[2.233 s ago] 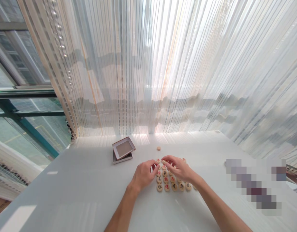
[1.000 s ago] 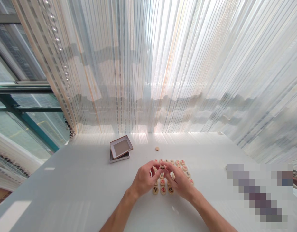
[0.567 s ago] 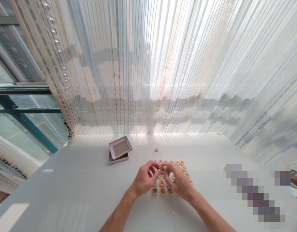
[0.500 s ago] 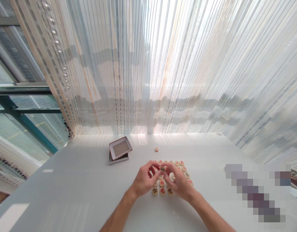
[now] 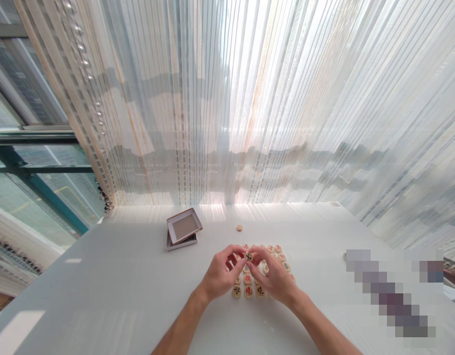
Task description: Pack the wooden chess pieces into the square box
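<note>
While both hands meet just above the laid-out rows, the left hand [image 5: 220, 276] and the right hand [image 5: 276, 280] pinch one black-marked xiangqi piece [image 5: 249, 256] between thumb and forefinger tips from either side, its face toward the camera. The other fingers of each hand curl loosely beneath. The piece is lifted clear of the white surface [image 5: 138, 276], over the left part of the rows of xiangqi pieces [image 5: 248, 291]. As I judge it, the step in hand is the handling of this single disc, held up where its character can be read. Setting it into a row would call for one hand to let go and the other to lower it flat without nudging its neighbours. Counted, there is one piece in the fingers. About a dozen discs, red and black characters mixed, show around and below the fingers, and the hands hide part of the rows, so the full number cannot be told. One lone piece [image 5: 239, 228], showing no character, lies beyond the fingers, well apart from the rows. One small box [image 5: 183, 229], its lid askew on its tray, sits beyond and left of the fingers.
</note>
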